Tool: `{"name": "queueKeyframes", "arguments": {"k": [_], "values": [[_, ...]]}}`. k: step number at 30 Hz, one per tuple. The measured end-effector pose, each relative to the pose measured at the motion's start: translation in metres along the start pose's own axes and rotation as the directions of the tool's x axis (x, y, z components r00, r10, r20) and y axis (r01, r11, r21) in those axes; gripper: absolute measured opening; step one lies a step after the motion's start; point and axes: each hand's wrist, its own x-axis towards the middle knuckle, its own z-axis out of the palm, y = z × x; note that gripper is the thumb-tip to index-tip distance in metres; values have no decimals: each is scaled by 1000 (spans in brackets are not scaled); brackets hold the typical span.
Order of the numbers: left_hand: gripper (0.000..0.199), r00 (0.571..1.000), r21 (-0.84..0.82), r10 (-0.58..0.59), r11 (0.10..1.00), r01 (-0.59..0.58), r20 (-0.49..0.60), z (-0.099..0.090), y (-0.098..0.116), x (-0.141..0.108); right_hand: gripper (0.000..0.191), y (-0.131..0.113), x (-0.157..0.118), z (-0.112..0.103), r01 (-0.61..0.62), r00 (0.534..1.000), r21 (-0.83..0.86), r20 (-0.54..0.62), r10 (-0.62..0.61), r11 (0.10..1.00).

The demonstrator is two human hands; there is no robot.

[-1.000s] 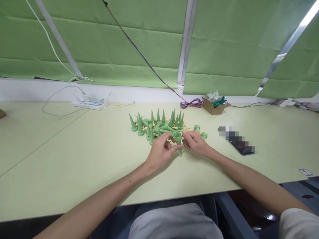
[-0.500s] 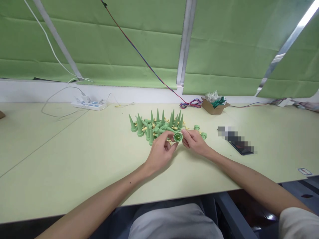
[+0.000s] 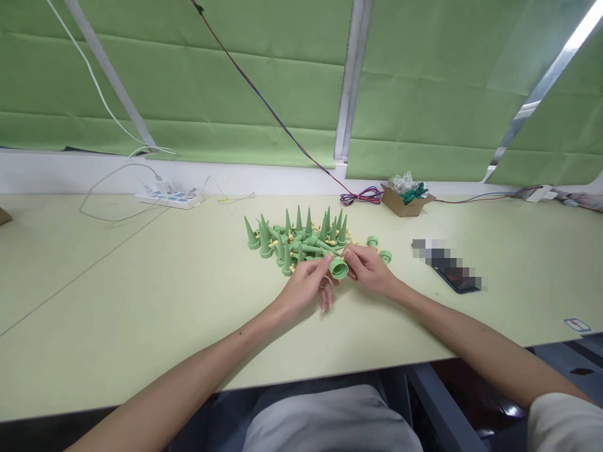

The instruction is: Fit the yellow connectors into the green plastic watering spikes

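Observation:
My left hand [image 3: 308, 282] is closed on a green plastic watering spike [image 3: 338, 269], thumb on top, its lower fingers hanging loose. The spike's round, hollow end faces me, and the rest of it is mostly hidden. Against the right side of that end, my right hand [image 3: 366, 267] is closed in a pinch; what lies between its fingertips is too small and covered to make out. Just behind both hands spreads a pile of green watering spikes [image 3: 264, 242], several upright and others lying down, with small yellow pieces [image 3: 333, 237] among them.
Two short green caps or fittings [image 3: 372, 241] lie right of the pile. A dark, partly blurred phone-like object [image 3: 455, 276] is farther right. Along the back are a power strip [image 3: 172, 199], coiled red-blue wire [image 3: 361, 197] and a small cardboard box [image 3: 406, 206] holding plastic bits.
The spike's open end has moved slightly down and tilted downward. My left hand has shifted its grip, thumb now on top and lower fingers loosened. My right hand stays nearly in place.

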Motion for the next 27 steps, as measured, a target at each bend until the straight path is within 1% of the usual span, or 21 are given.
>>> {"name": "queueKeyframes", "arguments": {"k": [7,11,16,20,23,25,27], "values": [[42,998,27,60,998,-61,13,-4,2,-2,48,2,-1,0,-20,999,11,48,20,1000],[40,997,39,82,996,-81,-12,-5,2,-2,47,3,-1,0,-32,997,-6,72,32,999],[34,990,136,138,982,-133,-31,-3,5,-5,48,4,0,1,-42,996,-29,83,44,999],[30,983,218,175,963,-158,-59,-2,3,-7,51,3,0,0,-50,995,-43,85,53,998],[29,960,300,267,925,-232,-83,-2,-1,-6,52,2,1,0,-41,995,-72,93,48,997],[31,935,381,343,879,-288,-85,-3,-2,-5,53,1,1,0,-40,994,-98,94,49,994],[30,918,446,389,836,-320,-71,-4,-3,-4,54,1,1,0,-41,994,-115,92,51,993]]}}
